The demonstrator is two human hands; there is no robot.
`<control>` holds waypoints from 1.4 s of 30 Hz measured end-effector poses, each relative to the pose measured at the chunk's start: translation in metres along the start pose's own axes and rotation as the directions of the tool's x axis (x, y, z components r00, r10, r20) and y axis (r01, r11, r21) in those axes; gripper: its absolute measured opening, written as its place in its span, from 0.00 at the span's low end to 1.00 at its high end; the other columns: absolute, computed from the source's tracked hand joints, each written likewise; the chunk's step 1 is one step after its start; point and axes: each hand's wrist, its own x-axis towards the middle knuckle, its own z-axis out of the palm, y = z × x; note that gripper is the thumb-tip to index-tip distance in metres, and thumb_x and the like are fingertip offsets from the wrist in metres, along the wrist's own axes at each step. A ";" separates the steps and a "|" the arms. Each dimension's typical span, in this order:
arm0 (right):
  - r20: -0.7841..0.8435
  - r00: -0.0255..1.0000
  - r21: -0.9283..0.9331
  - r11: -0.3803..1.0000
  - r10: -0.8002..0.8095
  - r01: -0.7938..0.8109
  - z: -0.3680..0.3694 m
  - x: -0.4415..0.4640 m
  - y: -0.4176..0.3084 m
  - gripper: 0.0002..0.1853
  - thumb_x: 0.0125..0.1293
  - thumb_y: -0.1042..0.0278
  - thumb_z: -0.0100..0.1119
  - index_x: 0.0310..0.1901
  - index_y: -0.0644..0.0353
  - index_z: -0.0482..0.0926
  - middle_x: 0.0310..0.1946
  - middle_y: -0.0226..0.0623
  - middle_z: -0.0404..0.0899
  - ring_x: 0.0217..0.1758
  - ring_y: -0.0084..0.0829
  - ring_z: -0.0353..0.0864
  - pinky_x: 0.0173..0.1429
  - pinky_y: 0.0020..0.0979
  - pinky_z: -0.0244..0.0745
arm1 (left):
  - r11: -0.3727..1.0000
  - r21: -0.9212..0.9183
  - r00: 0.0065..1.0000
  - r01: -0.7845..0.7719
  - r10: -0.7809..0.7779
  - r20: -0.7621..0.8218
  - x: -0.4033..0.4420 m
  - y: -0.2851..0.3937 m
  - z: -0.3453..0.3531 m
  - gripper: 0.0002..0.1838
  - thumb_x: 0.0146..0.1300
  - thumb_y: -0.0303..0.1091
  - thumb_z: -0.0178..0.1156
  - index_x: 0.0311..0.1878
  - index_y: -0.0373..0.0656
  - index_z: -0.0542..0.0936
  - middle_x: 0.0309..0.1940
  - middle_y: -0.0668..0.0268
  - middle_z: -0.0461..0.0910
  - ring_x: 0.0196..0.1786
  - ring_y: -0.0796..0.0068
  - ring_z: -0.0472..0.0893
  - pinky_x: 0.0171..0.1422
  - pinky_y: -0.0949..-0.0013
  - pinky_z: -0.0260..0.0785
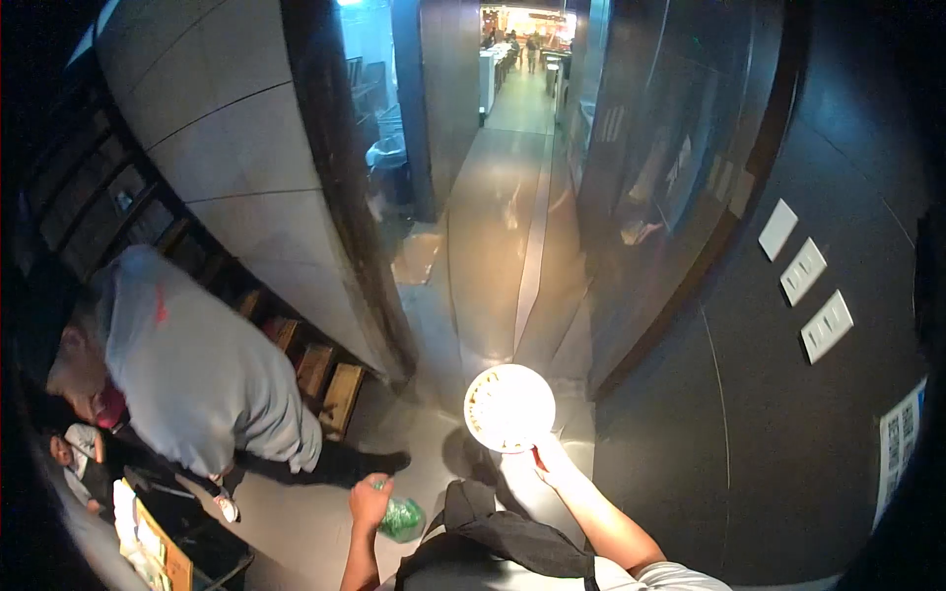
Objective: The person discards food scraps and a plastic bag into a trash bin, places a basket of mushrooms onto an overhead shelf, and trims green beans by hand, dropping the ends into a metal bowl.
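A round white plate or bowl (509, 408), overexposed, with small brownish bits along its left side, is held out in front of the body. My right hand (545, 461) grips it by its lower right edge. Lower left, my left hand (371, 500) is closed round the top of something green in what looks like a clear bag or container (402, 519), which hangs beside the black apron (512, 537). The fingers under the plate are mostly hidden.
A person in a grey top (197, 355) bends forward at the left, near wooden shelves (340, 399). Another person is at the far lower left, by a lit board (163, 547). A corridor (503, 217) runs ahead. White switch plates (826, 326) are on the dark right wall.
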 end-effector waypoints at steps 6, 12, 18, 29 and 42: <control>0.049 0.998 -0.164 0.985 -0.051 0.058 0.041 0.131 -0.122 0.17 0.72 0.70 0.53 0.59 0.68 0.75 0.43 0.42 0.85 0.39 0.30 0.85 0.46 0.29 0.84 | 0.753 -0.630 0.863 -0.191 0.435 0.258 0.171 0.286 -0.045 0.21 0.62 0.35 0.66 0.57 0.34 0.82 0.50 0.58 0.86 0.52 0.67 0.83 0.60 0.63 0.72; 0.050 0.994 -0.238 0.968 0.096 -0.081 0.054 0.247 -0.193 0.21 0.72 0.61 0.55 0.59 0.69 0.73 0.49 0.48 0.83 0.46 0.40 0.88 0.50 0.40 0.87 | 0.464 -0.665 0.334 -0.586 0.885 0.324 0.301 0.524 -0.026 0.33 0.66 0.37 0.65 0.73 0.41 0.70 0.56 0.60 0.83 0.52 0.73 0.80 0.63 0.65 0.70; 0.001 0.990 -0.099 0.986 0.138 -0.137 0.079 0.369 -0.243 0.28 0.74 0.47 0.52 0.55 0.70 0.73 0.45 0.55 0.83 0.43 0.48 0.87 0.49 0.46 0.87 | 0.614 -0.516 0.545 -0.597 0.783 0.300 0.424 0.596 -0.008 0.41 0.65 0.46 0.68 0.77 0.43 0.63 0.52 0.56 0.83 0.51 0.72 0.80 0.63 0.65 0.69; -0.005 0.998 -0.195 0.979 -0.057 0.055 0.035 0.534 -0.396 0.17 0.62 0.65 0.50 0.45 0.70 0.80 0.35 0.48 0.85 0.34 0.39 0.88 0.40 0.38 0.87 | 0.480 -0.579 0.752 -0.660 0.425 -0.504 0.577 0.630 -0.074 0.50 0.64 0.47 0.69 0.81 0.43 0.52 0.28 0.69 0.80 0.29 0.77 0.76 0.38 0.70 0.71; -0.156 0.969 -0.052 0.981 -0.194 0.188 0.060 0.492 -0.406 0.20 0.58 0.68 0.53 0.51 0.68 0.77 0.39 0.44 0.85 0.36 0.34 0.85 0.43 0.32 0.84 | 0.421 -0.675 0.781 -0.606 0.153 -0.606 0.460 0.428 -0.189 0.34 0.66 0.37 0.64 0.73 0.36 0.67 0.35 0.66 0.81 0.39 0.81 0.80 0.46 0.76 0.71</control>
